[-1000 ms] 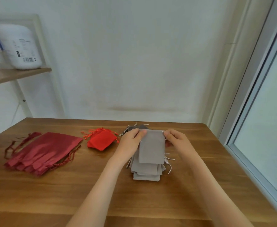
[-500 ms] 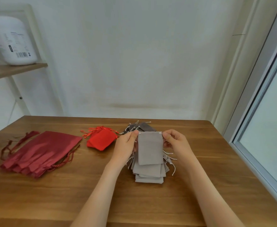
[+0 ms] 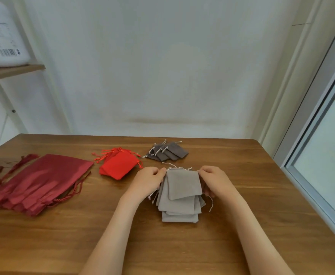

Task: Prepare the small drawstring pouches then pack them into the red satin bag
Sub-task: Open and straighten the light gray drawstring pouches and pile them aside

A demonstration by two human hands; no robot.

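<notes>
Pouches are sorted by kind here, probably to keep each batch ready for packing. The light grey pouches (image 3: 179, 210) lie fanned one over another about midway between the near and far edges of the table (image 3: 261, 195), somewhat toward its right edge, mouths turned to the far edge where the cords are easy to reach. The top pouch (image 3: 183, 184) rests on that stack, slightly tilted, and both hands hold it by its mouth. The left hand (image 3: 148, 182) pinches the upper left corner and the right hand (image 3: 215, 181) the upper right, fingers (image 3: 204, 172) curled onto the cloth beside the white drawstring (image 3: 179, 168) that loops out just beyond them. Gripped at opposite ends of the hem, it is likely being squared up or having its cord drawn: preparing, not packing. The pouch thus lies between the two sets of fingers, touching both, its body toward the near edge. The small red pouches (image 3: 119, 165) and dark grey pouches (image 3: 168, 152) sit nearer the far edge. The red satin bags (image 3: 39, 181) lie flat toward the left edge, well apart from the hands.
</notes>
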